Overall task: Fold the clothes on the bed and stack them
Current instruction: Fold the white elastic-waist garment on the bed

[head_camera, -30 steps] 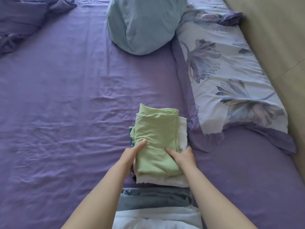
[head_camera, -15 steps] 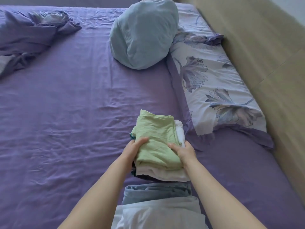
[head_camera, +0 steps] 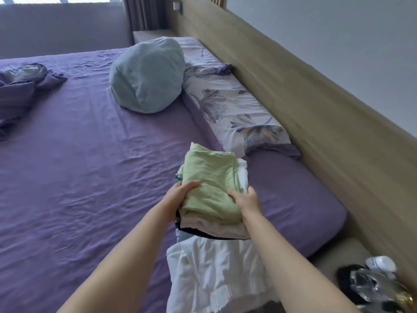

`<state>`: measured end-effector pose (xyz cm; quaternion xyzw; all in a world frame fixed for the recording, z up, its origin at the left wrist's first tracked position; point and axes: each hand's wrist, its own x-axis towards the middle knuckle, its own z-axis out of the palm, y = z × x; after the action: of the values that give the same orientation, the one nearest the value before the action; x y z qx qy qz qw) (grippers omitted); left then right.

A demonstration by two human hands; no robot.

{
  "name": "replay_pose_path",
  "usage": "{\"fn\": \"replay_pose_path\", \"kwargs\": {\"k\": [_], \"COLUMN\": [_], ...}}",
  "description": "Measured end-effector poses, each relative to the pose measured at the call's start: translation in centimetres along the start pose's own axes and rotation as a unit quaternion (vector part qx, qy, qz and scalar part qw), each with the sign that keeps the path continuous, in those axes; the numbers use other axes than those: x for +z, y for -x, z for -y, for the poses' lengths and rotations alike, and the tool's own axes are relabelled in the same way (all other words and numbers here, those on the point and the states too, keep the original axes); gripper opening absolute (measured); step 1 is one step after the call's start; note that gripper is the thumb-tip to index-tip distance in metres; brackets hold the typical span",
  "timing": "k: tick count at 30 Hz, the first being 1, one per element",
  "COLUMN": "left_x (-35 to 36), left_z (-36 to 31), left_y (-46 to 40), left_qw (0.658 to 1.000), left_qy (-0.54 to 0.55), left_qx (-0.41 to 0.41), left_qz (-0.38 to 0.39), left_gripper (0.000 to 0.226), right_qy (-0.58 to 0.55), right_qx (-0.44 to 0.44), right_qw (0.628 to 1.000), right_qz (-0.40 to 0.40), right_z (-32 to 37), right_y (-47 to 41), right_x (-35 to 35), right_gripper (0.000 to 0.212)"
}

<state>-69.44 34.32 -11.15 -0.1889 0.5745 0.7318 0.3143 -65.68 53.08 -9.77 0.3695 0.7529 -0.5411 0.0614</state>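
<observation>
One head-worn view looks forward and down, close over the bed, toward the headboard

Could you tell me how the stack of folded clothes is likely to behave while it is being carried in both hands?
The stack of folded clothes is soft cloth, so it will probably sag where unsupported. Its layers sit unevenly, white edges poking out at the right, so they may slide apart. The left hand and right hand grip opposite sides, which should keep it together.
</observation>
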Motion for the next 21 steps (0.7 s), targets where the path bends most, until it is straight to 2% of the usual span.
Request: {"fn": "replay_pose_path", "kwargs": {"k": [4,8,15,18,21], "left_x": [1.2,2.3,4.3,4.5,4.9], "left_z": [1.0,1.0,1.9,3.3,4.8], "left_y": [3.5,5.5,5.2,4.2,3.0], "left_qw": [0.997,0.987,0.94,0.914,0.866], "left_qy": [-0.052,-0.124,-0.293,-0.359,-0.458], "left_qx": [-0.011,-0.028,-0.125,-0.126,-0.126], "left_qz": [0.056,0.098,0.126,0.142,0.155], "left_gripper": [0.038,0.039,0.031,0.037,0.036], "right_qy": [-0.03,-0.068,-0.118,-0.137,-0.185], "right_qx": [-0.004,0.006,0.016,0.051,0.089], "right_qw": [0.998,0.99,0.96,0.957,0.96], "right_qz": [-0.054,-0.122,-0.252,-0.249,-0.189], "right_z": [-2.1,-4.9,-9.5,-11.9,-14.0], "right_y": [5.3,10.0,15.3,16.8,17.7], "right_x": [-2.6,-3.3,-0.4,1.4,3.0], "right_gripper": [0.035,0.053,0.058,0.063,0.067]}}
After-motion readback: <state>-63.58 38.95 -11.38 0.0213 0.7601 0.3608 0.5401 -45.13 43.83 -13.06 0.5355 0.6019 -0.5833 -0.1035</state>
